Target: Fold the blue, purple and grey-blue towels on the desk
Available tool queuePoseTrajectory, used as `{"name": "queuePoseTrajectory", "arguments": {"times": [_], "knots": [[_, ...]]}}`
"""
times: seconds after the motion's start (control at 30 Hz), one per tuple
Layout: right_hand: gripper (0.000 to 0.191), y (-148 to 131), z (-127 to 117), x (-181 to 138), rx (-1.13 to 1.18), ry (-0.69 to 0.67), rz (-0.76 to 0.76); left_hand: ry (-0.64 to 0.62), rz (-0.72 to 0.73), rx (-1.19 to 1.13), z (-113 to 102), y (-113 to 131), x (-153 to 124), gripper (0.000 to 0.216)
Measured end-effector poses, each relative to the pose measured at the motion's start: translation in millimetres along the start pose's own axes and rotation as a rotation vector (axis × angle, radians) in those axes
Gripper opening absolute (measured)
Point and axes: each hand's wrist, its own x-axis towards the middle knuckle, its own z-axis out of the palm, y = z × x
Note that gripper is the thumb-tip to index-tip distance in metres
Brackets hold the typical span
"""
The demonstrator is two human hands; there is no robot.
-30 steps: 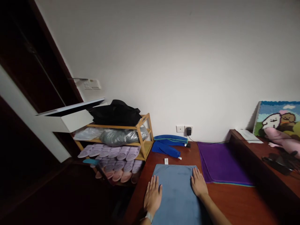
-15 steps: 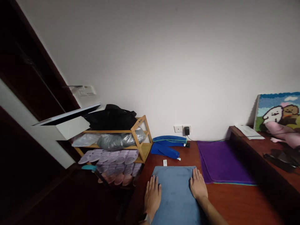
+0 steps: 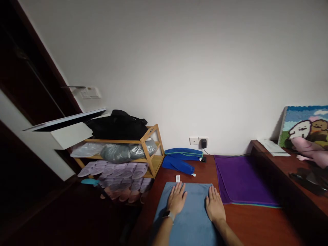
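A light blue towel point(image 3: 192, 218) lies flat on the dark red wooden table point(image 3: 256, 222) in front of me. My left hand point(image 3: 176, 200) rests palm down on its far left part, fingers stretched out flat, a watch on the wrist. My right hand point(image 3: 214, 206) lies flat on the towel's far right part, fingers together and extended. Neither hand holds anything. A small white tag point(image 3: 177, 178) sticks out at the towel's far edge.
A purple towel point(image 3: 238, 179) lies to the right, folded dark blue cloths point(image 3: 181, 158) sit by the wall under a socket with a charger point(image 3: 203, 142). A wooden rack point(image 3: 151, 150) with slippers and bags stands left. A raised shelf point(image 3: 287, 164) with a picture is right.
My left hand moved from the towel's left edge rightwards onto its top surface. My right hand stayed nearly in place. The camera shifted slightly right.
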Motion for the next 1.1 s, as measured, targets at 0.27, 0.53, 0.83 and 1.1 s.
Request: {"name": "queuePoseTrajectory", "arguments": {"times": [0.27, 0.53, 0.83, 1.1], "knots": [[0.069, 0.6, -0.1, -0.5, -0.039, -0.039, 0.017, 0.034, -0.137, 0.019, -7.9, -76.6, -15.7, 0.059], [0.069, -0.1, -1.7, 0.2, 0.021, -0.019, 0.018, 0.047, -0.230, 0.034, -9.6, -66.5, -11.3, 0.061], [0.066, -3.4, -11.2, -0.4, 0.020, -0.019, 0.026, 0.259, -0.244, 0.061, -27.9, -80.5, -56.0, 0.056], [0.066, -5.4, -17.9, -2.0, 0.049, -0.035, 0.028, 0.011, 0.213, -0.115, -22.7, 91.0, -50.7, 0.056]]}}
